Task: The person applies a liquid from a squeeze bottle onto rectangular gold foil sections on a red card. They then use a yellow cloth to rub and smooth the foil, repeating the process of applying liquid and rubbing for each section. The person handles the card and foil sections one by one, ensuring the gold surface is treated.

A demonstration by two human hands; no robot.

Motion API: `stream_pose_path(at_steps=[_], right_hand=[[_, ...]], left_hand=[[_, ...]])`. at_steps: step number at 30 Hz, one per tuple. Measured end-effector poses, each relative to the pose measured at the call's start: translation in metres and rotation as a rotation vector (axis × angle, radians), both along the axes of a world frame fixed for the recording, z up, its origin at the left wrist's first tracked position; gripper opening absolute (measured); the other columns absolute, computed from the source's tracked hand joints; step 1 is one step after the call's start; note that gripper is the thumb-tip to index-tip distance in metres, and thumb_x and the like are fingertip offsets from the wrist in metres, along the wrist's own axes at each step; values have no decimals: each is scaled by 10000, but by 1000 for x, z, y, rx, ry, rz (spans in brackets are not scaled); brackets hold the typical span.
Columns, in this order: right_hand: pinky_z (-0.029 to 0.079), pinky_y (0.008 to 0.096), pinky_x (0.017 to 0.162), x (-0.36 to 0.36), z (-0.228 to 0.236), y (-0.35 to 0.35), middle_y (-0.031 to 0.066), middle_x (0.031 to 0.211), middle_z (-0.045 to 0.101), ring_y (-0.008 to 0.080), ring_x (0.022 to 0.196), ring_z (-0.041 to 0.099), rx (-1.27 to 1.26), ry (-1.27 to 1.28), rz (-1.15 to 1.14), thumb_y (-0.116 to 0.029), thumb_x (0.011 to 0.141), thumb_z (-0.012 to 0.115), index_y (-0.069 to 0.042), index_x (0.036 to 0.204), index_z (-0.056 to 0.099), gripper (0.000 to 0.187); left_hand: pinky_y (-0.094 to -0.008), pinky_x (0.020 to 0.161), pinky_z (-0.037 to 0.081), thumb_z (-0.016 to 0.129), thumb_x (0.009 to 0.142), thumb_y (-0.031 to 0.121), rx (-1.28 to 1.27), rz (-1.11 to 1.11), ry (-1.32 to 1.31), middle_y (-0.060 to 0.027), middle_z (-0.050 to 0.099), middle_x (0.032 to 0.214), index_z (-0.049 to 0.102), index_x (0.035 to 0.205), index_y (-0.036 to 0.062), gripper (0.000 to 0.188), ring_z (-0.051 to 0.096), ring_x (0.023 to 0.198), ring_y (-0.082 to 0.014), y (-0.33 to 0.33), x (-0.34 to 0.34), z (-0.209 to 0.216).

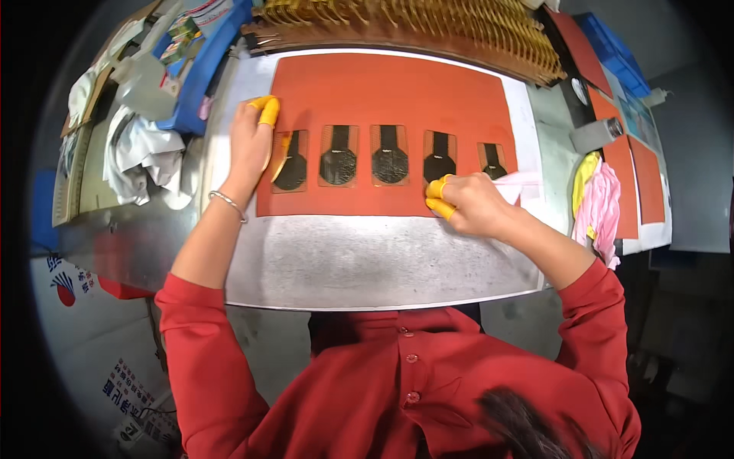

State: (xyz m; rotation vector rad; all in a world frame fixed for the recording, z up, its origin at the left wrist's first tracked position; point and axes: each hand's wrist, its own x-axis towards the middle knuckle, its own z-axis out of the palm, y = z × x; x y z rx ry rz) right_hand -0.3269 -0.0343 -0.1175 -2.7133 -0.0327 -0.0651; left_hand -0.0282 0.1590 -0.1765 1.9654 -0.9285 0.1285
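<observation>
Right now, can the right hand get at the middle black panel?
Likely yes: the right hand is close by, and only bare orange mat seems to lie between its fingertips and the middle black panel. Whether those fingers hold anything isn't clear.

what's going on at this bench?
Five pieces with black, round-ended shapes lie in a row on an orange mat. The right hand, in yellow finger cots, is at the lower end of the fourth piece from the left. The left hand is at the mat's left edge. Unclear whether either grips anything.
</observation>
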Motion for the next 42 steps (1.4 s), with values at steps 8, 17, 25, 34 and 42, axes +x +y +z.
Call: stream_pose_path(at_steps=[8,17,25,34,42], right_hand=[[475,424,580,85,-11,-2,141,714,600,333,640,594,-200,-70,-18,-149,790,590,-44,837,607,115],[471,401,535,63,-14,20,114,708,597,291,637,596,-19,-26,123,-111,750,630,-69,816,607,82],[472,428,590,99,-9,48,150,712,602,308,676,616,-42,-29,143,-164,742,608,-44,749,603,121],[487,419,584,139,-18,48,150,719,610,322,647,605,-221,-58,30,-200,781,606,-78,814,621,127],[483,433,575,152,6,57,138,699,607,322,629,605,-89,26,-7,-109,727,606,-47,754,600,68]], left_hand=[[-372,867,396,540,853,165,9,-2,-19,-159,572,1032,603,1016,-6,245,529,983,-322,-2,-8,6],[-386,876,376,555,851,194,-12,13,1,-149,582,1020,615,1011,17,246,523,987,-315,2,-7,5],[-398,863,375,534,865,207,-49,19,54,-153,586,1015,608,1006,3,259,524,970,-323,2,-6,7],[-351,838,420,512,880,167,-382,85,355,-163,569,1001,582,1054,-23,267,537,967,-286,7,-5,11],[-332,928,455,368,936,116,-353,-69,544,-180,524,1168,484,1154,-87,319,527,1114,-248,0,14,-4]])
